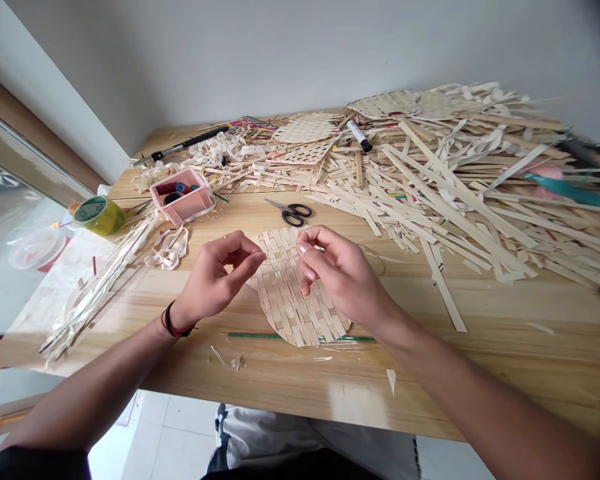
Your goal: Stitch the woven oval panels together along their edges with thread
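A woven mat point(300, 293) of pale flat strips, with a rounded outline, lies on the table between my hands. My left hand point(225, 270) is above its left edge, thumb and forefinger pinched together. My right hand point(337, 270) is over its right side, also pinched, with the other fingers curled. Whatever is between the fingertips of either hand is too fine to make out. A thin thread-like line point(393, 260) curves over the table to the right of my right hand. Scissors with black handles point(294, 213) lie just beyond the mat.
A pink box point(183, 212) with thread spools and a roll of yellow-green tape point(99, 215) stand at left. Loose strips point(450, 193) cover the back and right. A glue stick point(359, 136) lies among them. A green strip point(253, 335) pokes from beneath the mat.
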{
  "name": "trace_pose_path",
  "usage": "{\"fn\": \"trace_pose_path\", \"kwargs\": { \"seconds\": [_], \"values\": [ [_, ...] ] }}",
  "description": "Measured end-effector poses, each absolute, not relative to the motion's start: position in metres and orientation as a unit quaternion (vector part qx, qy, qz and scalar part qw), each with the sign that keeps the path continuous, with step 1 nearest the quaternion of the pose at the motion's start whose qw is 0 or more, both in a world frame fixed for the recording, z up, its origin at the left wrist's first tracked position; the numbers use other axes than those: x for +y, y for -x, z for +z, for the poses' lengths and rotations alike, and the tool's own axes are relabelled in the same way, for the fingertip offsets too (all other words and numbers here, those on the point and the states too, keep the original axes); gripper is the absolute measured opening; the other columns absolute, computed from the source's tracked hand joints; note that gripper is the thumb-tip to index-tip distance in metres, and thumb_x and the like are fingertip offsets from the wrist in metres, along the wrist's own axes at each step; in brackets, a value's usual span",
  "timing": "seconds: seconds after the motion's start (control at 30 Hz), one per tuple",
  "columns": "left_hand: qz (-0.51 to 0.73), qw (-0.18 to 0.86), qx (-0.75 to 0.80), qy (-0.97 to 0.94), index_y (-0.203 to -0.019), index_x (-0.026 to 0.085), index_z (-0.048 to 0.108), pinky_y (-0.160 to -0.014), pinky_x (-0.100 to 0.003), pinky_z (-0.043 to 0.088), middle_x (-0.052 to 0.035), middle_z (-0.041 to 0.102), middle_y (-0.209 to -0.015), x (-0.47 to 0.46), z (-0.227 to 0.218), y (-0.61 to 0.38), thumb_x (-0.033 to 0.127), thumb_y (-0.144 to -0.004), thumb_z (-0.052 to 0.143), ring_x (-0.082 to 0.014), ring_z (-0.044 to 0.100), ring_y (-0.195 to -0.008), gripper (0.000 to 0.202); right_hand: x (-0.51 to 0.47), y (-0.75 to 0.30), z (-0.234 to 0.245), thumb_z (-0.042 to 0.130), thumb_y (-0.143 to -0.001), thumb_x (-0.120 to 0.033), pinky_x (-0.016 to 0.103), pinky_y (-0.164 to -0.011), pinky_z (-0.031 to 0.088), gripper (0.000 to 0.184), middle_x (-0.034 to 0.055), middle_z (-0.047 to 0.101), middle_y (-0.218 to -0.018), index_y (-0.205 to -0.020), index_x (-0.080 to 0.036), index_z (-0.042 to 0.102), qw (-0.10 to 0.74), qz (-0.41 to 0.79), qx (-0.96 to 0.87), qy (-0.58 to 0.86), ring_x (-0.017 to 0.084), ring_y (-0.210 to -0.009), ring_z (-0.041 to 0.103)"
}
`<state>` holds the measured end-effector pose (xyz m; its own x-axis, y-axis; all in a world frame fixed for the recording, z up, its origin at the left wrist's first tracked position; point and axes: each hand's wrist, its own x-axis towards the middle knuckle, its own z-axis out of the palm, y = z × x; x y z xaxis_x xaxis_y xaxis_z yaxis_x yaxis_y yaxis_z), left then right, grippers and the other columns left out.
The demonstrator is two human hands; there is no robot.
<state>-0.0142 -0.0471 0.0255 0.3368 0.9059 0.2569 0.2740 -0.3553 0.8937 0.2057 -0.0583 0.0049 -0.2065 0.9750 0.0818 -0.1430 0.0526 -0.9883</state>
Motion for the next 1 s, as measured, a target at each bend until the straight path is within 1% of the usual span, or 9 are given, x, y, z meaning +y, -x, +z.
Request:
{"fn": "trace_pose_path", "kwargs": {
  "seconds": [0.07,0.13,0.2,0.33,0.47,0.57,0.7,0.9,1.0],
  "values": [
    [0.389,0.382,0.418,-0.726,-0.092,0.015,0.076,-0.055,-0.025,0.039,-0.0014,0.066,-0.072,-0.0476,0.0258,0.0139,0.036,-0.103,0.071,-0.0106,0.052,-0.061,0.024,-0.0588,-0.2052,0.0058,0.078,-0.096,-0.053,0.024,-0.047,0.056,0.036,-0.0021,0.049,-0.08,-0.095,-0.021,0.06,0.492,0.57,-0.532,0.386,0.012,-0.066,0.045],
    [0.38,0.372,0.422,-0.734,-0.108,0.015,0.08,-0.056,-0.026,0.04,-0.0023,0.068,-0.075,-0.0482,0.0263,0.0132,0.037,-0.106,0.067,-0.0112,0.053,-0.062,0.026,-0.0594,-0.2049,0.0062,0.082,-0.094,-0.052,0.024,-0.047,0.056,0.038,-0.0023,0.05,-0.08,-0.095,-0.021,0.061,0.489,0.577,-0.53,0.383,0.011,-0.064,0.045],
    [0.379,0.36,0.421,-0.741,-0.113,0.015,0.081,-0.057,-0.026,0.041,-0.0029,0.069,-0.077,-0.0485,0.0269,0.0127,0.037,-0.107,0.066,-0.0112,0.054,-0.063,0.028,-0.06,-0.2048,0.0061,0.083,-0.093,-0.052,0.024,-0.047,0.056,0.038,-0.0025,0.051,-0.079,-0.095,-0.02,0.062,0.486,0.581,-0.529,0.383,0.011,-0.063,0.045],
    [0.378,0.332,0.402,-0.766,-0.104,0.017,0.084,-0.058,-0.026,0.043,-0.0045,0.072,-0.078,-0.0482,0.0278,0.0129,0.038,-0.106,0.07,-0.0121,0.058,-0.065,0.026,-0.0611,-0.2045,0.005,0.082,-0.094,-0.053,0.024,-0.048,0.056,0.038,-0.0007,0.056,-0.084,-0.097,-0.019,0.064,0.473,0.58,-0.547,0.375,0.011,-0.064,0.049],
    [0.372,0.326,0.382,-0.781,-0.101,0.018,0.086,-0.059,-0.025,0.045,-0.0045,0.071,-0.078,-0.0472,0.0261,0.0135,0.039,-0.104,0.075,-0.0124,0.058,-0.065,0.023,-0.063,-0.2031,0.0034,0.076,-0.099,-0.055,0.025,-0.05,0.056,0.038,-0.0002,0.059,-0.087,-0.1,-0.019,0.064,0.451,0.583,-0.566,0.37,0.01,-0.061,0.053],
    [0.37,0.332,0.374,-0.783,-0.098,0.019,0.086,-0.058,-0.025,0.045,-0.0038,0.069,-0.076,-0.047,0.0237,0.0134,0.04,-0.102,0.077,-0.0123,0.057,-0.064,0.023,-0.0643,-0.2022,0.0014,0.075,-0.1,-0.056,0.027,-0.052,0.057,0.038,-0.0005,0.059,-0.086,-0.101,-0.02,0.064,0.444,0.594,-0.567,0.359,0.011,-0.062,0.054],
    [0.366,0.34,0.371,-0.783,-0.094,0.018,0.084,-0.06,-0.025,0.045,-0.0034,0.068,-0.076,-0.0473,0.0225,0.0132,0.036,-0.103,0.076,-0.0124,0.057,-0.066,0.022,-0.0647,-0.2023,-0.0014,0.073,-0.102,-0.055,0.028,-0.055,0.058,0.035,-0.0019,0.056,-0.081,-0.102,-0.021,0.063,0.43,0.605,-0.568,0.356,0.012,-0.062,0.054],
    [0.36,0.352,0.375,-0.779,-0.094,0.017,0.081,-0.061,-0.025,0.045,-0.0032,0.067,-0.078,-0.0479,0.0236,0.0133,0.032,-0.104,0.074,-0.0127,0.057,-0.068,0.019,-0.0644,-0.2014,0.0026,0.076,-0.099,-0.056,0.027,-0.053,0.056,0.037,0.0,0.06,-0.089,-0.1,-0.021,0.065,0.444,0.597,-0.559,0.366,0.011,-0.062,0.054],
    [0.361,0.352,0.375,-0.778,-0.094,0.017,0.081,-0.061,-0.025,0.045,-0.003,0.068,-0.079,-0.0478,0.0229,0.0134,0.031,-0.104,0.073,-0.0122,0.057,-0.068,0.019,-0.0639,-0.2013,0.0059,0.077,-0.098,-0.056,0.026,-0.051,0.054,0.037,0.0011,0.062,-0.089,-0.1,-0.02,0.067,0.454,0.586,-0.552,0.382,0.011,-0.062,0.053]
  ]
}}
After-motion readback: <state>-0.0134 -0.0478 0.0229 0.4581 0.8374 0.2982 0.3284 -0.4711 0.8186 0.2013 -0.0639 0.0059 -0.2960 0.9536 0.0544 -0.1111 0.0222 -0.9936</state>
